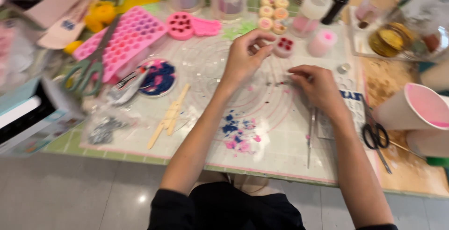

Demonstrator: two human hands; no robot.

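My left hand (244,57) hovers over a translucent work mat (280,141), thumb and forefinger pinched together beside a small round pink mould with red dots (284,46). Blur hides whether anything tiny sits in the pinch. My right hand (318,88) rests on the mat to the right, fingers curled down with the tips pressed near small dark specks (276,84). A thin metal tool (310,138) lies on the mat, running out from under that wrist. Blue and pink crumbs (238,134) lie nearer me.
Pink silicone moulds (126,40) and green-handled scissors (86,73) lie at the left, wooden sticks (169,115) beside a round blue-pink dish (158,78). Jars and small round pieces (273,12) stand at the back. Black scissors (375,136) and pink-lined cups (414,108) are at the right.
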